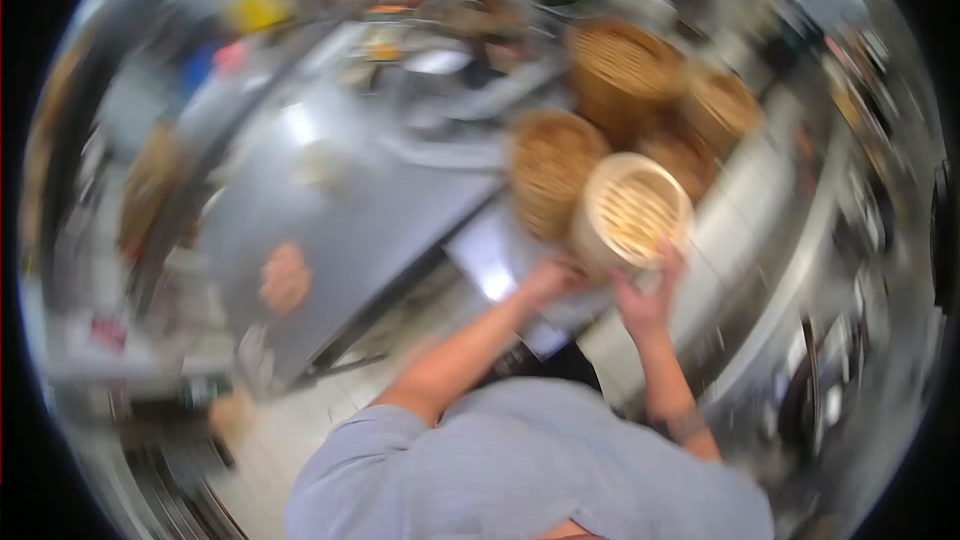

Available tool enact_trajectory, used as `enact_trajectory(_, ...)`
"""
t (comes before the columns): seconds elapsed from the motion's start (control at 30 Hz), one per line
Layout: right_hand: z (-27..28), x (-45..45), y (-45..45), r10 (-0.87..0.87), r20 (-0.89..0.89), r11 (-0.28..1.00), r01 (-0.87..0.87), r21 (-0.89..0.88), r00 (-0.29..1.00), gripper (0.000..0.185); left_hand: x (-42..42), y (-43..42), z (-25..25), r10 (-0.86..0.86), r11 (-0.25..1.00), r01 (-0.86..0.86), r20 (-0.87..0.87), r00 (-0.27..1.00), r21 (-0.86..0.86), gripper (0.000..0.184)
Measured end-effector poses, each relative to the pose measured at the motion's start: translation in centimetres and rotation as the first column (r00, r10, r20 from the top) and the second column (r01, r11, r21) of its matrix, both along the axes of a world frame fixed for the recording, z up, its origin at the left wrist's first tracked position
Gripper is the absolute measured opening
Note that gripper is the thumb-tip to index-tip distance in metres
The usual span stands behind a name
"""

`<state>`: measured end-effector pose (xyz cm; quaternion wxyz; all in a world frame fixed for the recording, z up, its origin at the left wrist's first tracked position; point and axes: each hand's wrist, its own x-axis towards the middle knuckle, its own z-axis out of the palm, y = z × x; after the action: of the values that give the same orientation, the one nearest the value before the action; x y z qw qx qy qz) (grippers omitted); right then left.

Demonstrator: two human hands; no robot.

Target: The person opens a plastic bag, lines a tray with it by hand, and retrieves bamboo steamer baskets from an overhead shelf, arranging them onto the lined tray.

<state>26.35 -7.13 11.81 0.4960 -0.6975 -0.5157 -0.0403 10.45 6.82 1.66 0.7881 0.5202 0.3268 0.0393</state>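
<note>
A pale round bamboo steamer basket (601, 236) with a slatted bottom is tilted toward me, right of centre. My right hand (650, 290) grips its near right rim, fingers reaching over the edge. At the basket's lower left side is my left hand (552, 280); motion blur smears its fingers, so its hold cannot be made out. Just beyond and to the left rises a darker stack of bamboo steamers (555, 175). Behind it a taller steamer stack (625, 65) stands, with another steamer (725, 105) to its right.
A steel worktable (400, 230) fills the left, with a blurred pinkish-tan lump (286, 278) near its front edge and a small pale piece (318, 167) farther back. Cookware and containers crowd the back. A long metal counter (760, 310) curves along the right. Much is blurred.
</note>
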Motion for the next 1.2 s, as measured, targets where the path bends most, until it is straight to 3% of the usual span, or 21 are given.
enact_trajectory(0.07,-2.5,0.1,1.2,0.060,-0.186,0.992,-0.037,0.124,0.981,0.083,0.2,0.0,-3.0,-0.253,0.840,0.329,-0.225,0.941,0.431,0.055)
enact_trajectory(0.1,-2.0,0.7,1.4,-0.002,-0.048,0.999,0.004,0.042,0.999,0.085,-0.6,-1.8,0.0,0.134,0.939,-0.117,-0.032,0.990,0.325,0.059)
enact_trajectory(0.13,-1.9,0.8,1.7,0.038,-0.056,0.997,-0.034,0.064,0.998,0.084,-1.9,-0.9,0.8,0.060,0.912,-0.049,-0.013,0.998,0.408,0.060)
enact_trajectory(0.17,-1.6,0.7,1.4,-0.045,0.048,0.999,0.046,-0.016,0.998,0.084,-4.2,0.5,4.3,0.038,0.966,-0.048,0.042,0.998,0.254,0.058)
enact_trajectory(0.2,-1.4,0.0,1.7,0.052,-0.193,0.995,-0.035,0.088,0.980,0.084,-6.5,0.9,7.3,-0.010,0.997,0.001,0.118,0.993,0.077,0.057)
enact_trajectory(0.23,-1.6,0.0,1.4,0.004,-0.124,0.999,0.000,0.033,0.992,0.086,-9.1,2.1,9.2,0.009,0.995,-0.020,0.117,0.993,0.095,0.057)
enact_trajectory(0.27,-1.9,0.0,1.1,0.013,-0.124,0.999,-0.007,0.048,0.992,0.086,-12.2,4.0,11.6,-0.048,0.926,0.033,0.032,0.998,0.377,0.055)
enact_trajectory(0.3,-2.3,0.7,0.8,-0.010,-0.104,0.999,0.014,0.039,0.994,0.086,-15.0,5.8,14.1,-0.082,0.774,0.108,-0.071,0.994,0.624,0.052)
enact_trajectory(0.37,-2.6,1.3,0.6,-0.029,-0.058,1.000,0.029,-0.009,0.998,0.083,-22.8,8.9,20.4,0.152,0.613,0.092,-0.232,0.961,0.784,0.049)
enact_trajectory(0.43,2.9,-1.3,0.9,-0.125,0.128,0.992,0.121,0.045,0.984,0.079,-30.8,11.3,26.5,0.468,0.346,0.039,-0.209,0.859,0.937,0.047)
enact_trajectory(0.5,6.5,-3.3,0.8,-0.293,0.345,0.955,0.253,0.156,0.892,0.077,-38.2,12.2,34.1,0.582,-0.001,-0.118,0.097,0.807,0.993,0.034)
enact_trajectory(0.53,7.4,-3.4,1.1,-0.369,0.371,0.927,0.309,0.213,0.852,0.076,-41.5,13.0,37.9,0.514,-0.309,-0.127,0.278,0.812,0.943,0.031)
enact_trajectory(0.6,8.7,-3.0,2.3,-0.311,0.322,0.947,0.265,0.180,0.894,0.083,-46.5,13.5,46.1,0.478,-0.644,-0.034,0.438,0.761,0.764,0.019)
enact_trajectory(0.67,14.8,-8.2,7.1,-0.043,0.250,0.953,-0.035,0.300,0.967,0.083,-51.0,16.3,53.4,0.351,-0.862,0.017,0.571,0.742,0.507,0.020)
enact_trajectory(0.7,18.7,-12.7,10.6,0.071,0.188,0.915,-0.139,0.378,0.980,0.091,-53.5,18.2,57.5,0.329,-0.889,0.061,0.541,0.774,0.454,0.022)
enact_trajectory(0.73,23.3,-15.6,12.2,-0.031,0.536,0.958,-0.128,0.256,0.843,0.092,-54.9,19.3,61.0,0.427,-0.870,0.144,0.571,0.702,0.472,0.025)
enact_trajectory(0.77,28.4,-20.3,14.8,0.116,0.572,0.905,-0.323,0.276,0.812,0.082,-57.2,22.6,64.8,0.366,-0.911,0.148,0.586,0.723,0.385,0.032)
enact_trajectory(0.83,38.6,-31.8,21.4,0.161,0.744,0.787,-0.539,0.300,0.649,0.077,-61.4,28.5,72.5,0.680,-0.733,0.548,0.401,0.614,0.403,0.060)
enact_trajectory(0.87,42.0,-35.1,24.1,0.227,0.766,0.706,-0.643,0.296,0.602,0.074,-63.8,28.9,74.2,0.658,-0.750,0.519,0.394,0.641,0.409,0.060)
enact_trajectory(0.93,47.2,-42.0,30.1,0.227,0.763,0.530,-0.735,0.424,0.605,0.062,-67.1,30.3,76.3,0.801,-0.523,0.675,0.029,0.598,0.521,0.057)
enact_trajectory(1.2,51.6,-40.2,30.1,0.056,0.754,0.883,-0.386,0.269,0.654,0.055,-64.1,37.5,75.9,0.702,-0.476,0.584,-0.116,0.703,0.658,0.072)
